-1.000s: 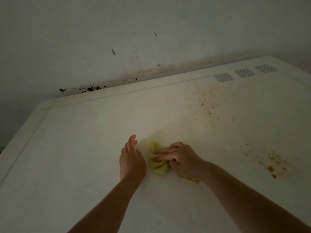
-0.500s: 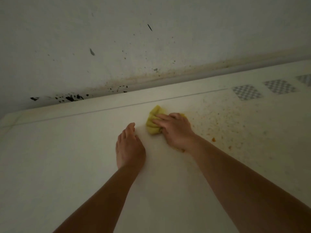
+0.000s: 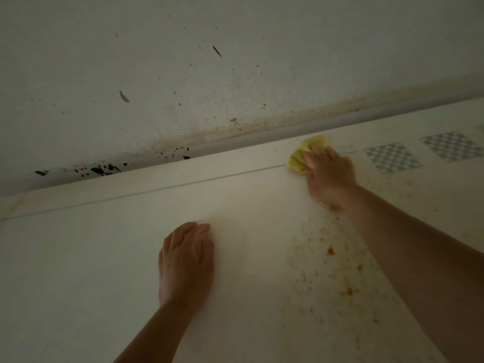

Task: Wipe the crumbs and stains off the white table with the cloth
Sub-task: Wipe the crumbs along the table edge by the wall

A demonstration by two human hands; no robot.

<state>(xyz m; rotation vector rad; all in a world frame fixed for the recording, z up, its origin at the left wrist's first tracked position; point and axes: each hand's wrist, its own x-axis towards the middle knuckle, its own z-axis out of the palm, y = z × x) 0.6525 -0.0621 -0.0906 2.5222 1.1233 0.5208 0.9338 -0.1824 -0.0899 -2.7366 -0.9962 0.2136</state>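
Note:
My right hand presses a crumpled yellow cloth onto the white table near its far edge, by the wall. Most of the cloth is under the fingers; only its far left part shows. My left hand lies flat on the table, palm down, fingers together, holding nothing. Orange-brown crumbs and stains spread over the table below my right wrist and along my right forearm. More faint specks lie to the right of the hand.
A white wall with dark specks and a brown splatter band rises right behind the table's far edge. Black marks sit low on the wall at left. Two grey checkered squares are on the table at far right.
My right hand has pushed the cloth away from me and to the right, up to the table's far edge. My left hand has stayed flat on the table. The view has moved closer to the wall.

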